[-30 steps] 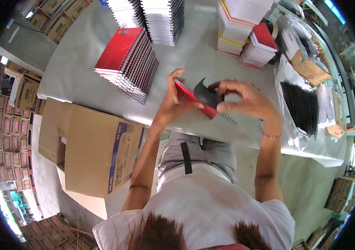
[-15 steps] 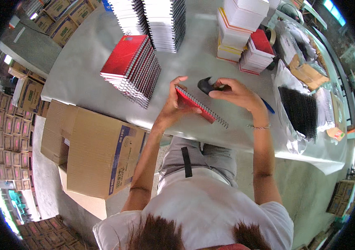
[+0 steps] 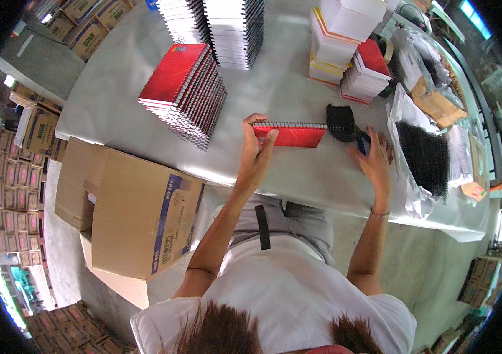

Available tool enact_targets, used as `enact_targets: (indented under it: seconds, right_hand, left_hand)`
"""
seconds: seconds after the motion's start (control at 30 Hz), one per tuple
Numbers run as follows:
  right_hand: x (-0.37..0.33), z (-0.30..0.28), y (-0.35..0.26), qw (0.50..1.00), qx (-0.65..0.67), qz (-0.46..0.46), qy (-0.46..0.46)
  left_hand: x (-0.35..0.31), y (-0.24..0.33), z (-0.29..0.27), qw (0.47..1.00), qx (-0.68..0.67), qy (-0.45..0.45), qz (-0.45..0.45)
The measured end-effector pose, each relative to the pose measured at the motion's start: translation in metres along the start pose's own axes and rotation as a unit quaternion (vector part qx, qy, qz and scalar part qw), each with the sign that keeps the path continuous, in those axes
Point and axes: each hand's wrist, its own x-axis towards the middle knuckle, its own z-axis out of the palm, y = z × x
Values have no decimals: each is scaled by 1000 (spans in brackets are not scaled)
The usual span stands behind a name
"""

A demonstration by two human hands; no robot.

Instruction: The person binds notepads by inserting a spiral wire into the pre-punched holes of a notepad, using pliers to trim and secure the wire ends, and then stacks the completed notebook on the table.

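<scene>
My left hand grips a small red spiral-bound notebook by its left end, thumb across the cover. The notebook's silver wire coil lies along the far edge, just above the table. At the right, my right hand has its fingers spread beside the blue part of a black tool, whose exact kind I cannot make out. The tool's dark head lies close to the coil's right end. Left of the hands stands a stack of red spiral notebooks.
Taller stacks of spiral notebooks stand behind. Unbound paper blocks are piled at the far right. Bundled black coils lie among plastic wrapping on the right. An open cardboard box sits against the table's near left edge.
My right hand has moved right and spread its fingers, and the black tool has shifted right with it. The notebook has turned from slanted to nearly level in my left hand.
</scene>
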Motion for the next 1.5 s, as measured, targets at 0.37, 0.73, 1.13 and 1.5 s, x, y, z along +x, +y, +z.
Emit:
enact_targets:
  seconds: [0.37,0.73,1.13,1.5]
  right_hand:
    - [-29,-47,-87,964,239,-1,116]
    - [-56,-32,-176,947,271,-169,39]
    - [-65,-30,-180,910,391,-129,-43]
    - [-35,-60,-132,671,642,20,-371]
  left_hand:
    - [-2,15,-12,998,-57,-33,13]
    - [-10,22,-23,995,-59,-74,17]
    - [-20,24,-19,996,88,0,35]
    - [-20,85,-21,977,212,7,-7]
